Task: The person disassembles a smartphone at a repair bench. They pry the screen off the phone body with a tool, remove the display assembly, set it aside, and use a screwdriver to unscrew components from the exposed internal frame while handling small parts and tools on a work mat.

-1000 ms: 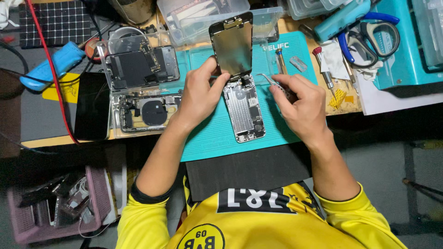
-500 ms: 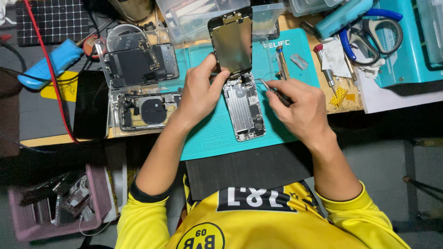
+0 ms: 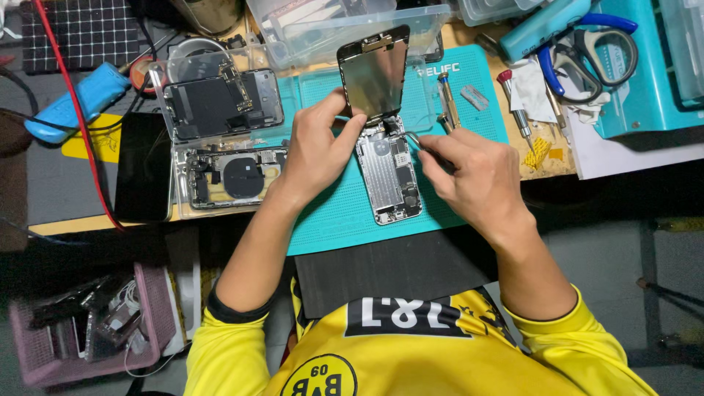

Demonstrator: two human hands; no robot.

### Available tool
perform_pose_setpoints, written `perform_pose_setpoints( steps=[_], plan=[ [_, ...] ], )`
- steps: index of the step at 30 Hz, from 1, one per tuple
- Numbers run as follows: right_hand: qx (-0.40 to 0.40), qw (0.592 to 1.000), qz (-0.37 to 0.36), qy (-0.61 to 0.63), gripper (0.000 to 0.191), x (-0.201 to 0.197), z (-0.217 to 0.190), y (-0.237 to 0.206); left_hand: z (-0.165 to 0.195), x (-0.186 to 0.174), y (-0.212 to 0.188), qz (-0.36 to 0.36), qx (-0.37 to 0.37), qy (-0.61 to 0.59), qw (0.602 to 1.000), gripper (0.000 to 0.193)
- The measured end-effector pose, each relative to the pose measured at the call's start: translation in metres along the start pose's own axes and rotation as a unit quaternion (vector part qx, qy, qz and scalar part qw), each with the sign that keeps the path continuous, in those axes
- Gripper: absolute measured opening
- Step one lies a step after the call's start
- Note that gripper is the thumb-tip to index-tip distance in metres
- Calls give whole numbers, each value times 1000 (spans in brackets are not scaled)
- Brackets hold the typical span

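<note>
An opened phone body (image 3: 390, 176) lies on a teal work mat (image 3: 345, 213), its insides showing. Its screen panel (image 3: 374, 73) stands tilted up from the top end. My left hand (image 3: 319, 150) holds the lower left edge of that panel, thumb and fingers pinched on it. My right hand (image 3: 477, 180) grips thin metal tweezers (image 3: 415, 141), with the tips at the upper right part of the phone's insides.
Left of the mat are two more opened phones (image 3: 227, 139) in a clear tray and a black phone (image 3: 143, 167). Screwdrivers (image 3: 447, 99), a blade (image 3: 475, 97), scissors (image 3: 587, 51) and clear boxes (image 3: 345, 29) crowd the back. A pink basket (image 3: 88, 330) sits below left.
My right hand has moved left and down a little, which brought the tweezer tips into the phone's upper insides. My left hand still holds the raised screen panel.
</note>
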State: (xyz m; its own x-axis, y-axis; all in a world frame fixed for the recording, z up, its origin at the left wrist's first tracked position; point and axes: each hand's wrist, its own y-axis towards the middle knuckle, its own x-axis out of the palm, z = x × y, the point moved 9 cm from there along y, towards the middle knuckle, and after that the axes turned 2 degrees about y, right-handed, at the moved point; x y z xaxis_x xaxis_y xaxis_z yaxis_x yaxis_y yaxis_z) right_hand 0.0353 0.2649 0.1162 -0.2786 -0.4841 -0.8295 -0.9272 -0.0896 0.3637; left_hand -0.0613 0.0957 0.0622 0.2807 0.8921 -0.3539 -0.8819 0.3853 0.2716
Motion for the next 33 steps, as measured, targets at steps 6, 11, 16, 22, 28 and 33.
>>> perform_pose_setpoints(
  steps=[6,11,16,22,28,33],
  plan=[
    [-8,1000,12,13,12,0,-1,0,4,-2,0,7,16,1,1000,20],
    [5,999,4,36,13,3,4,-1,4,-1,-1,5,19,-2,1000,18],
    [11,998,-4,60,15,6,8,-1,2,-2,-1,6,14,8,1000,18],
    [43,995,-15,89,15,13,16,-1,2,-1,-1,9,30,-3,1000,16],
    [94,988,-17,119,16,19,27,1,0,-1,-1,7,14,2,1000,16],
    [40,989,7,144,17,17,17,6,4,-1,0,16,46,8,999,15]
  ],
)
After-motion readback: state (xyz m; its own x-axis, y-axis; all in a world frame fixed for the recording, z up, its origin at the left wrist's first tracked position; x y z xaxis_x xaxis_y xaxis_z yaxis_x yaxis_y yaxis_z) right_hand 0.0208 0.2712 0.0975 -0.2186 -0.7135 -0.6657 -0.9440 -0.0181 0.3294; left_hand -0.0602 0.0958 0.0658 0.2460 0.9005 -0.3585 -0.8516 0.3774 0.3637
